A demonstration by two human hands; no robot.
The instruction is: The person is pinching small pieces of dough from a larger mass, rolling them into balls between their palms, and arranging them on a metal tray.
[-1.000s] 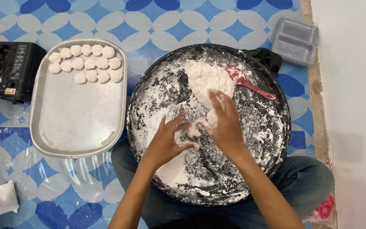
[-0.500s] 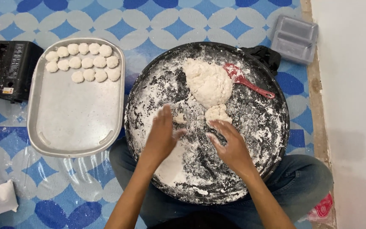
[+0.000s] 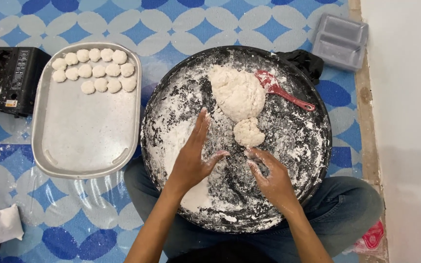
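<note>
Flour is spread all over the big round black pan (image 3: 171,97), which is set on the blue and white patterned floor mat (image 3: 181,24). Both hands are held over the near part of this pan. The left hand (image 3: 193,158) is laid flat and open, with its fingers stretched out wide and pointed away from the body. The right hand (image 3: 271,178) is kept open too, with its fingers loosely curled and dusted white. Nothing is held in either hand.

A small lump of white dough (image 3: 248,132) is seen on the pan just past the right fingertips, close but not touched. It is pressed against a much bigger lump of white dough (image 3: 237,92) that lies farther back in the pan. A red plastic scoop (image 3: 281,90) is laid just beside the big lump, on its right.

To the left of the pan, a grey metal tray with rounded corners (image 3: 86,131) is placed on the mat. Small flat white dough rounds (image 3: 93,70) are lined up in rows at its far end. A black gas stove (image 3: 6,78) is seen at the left edge, and a grey plastic box (image 3: 339,41) is set near the white wall. Blue trousers (image 3: 347,209) are worn by the seated person.
</note>
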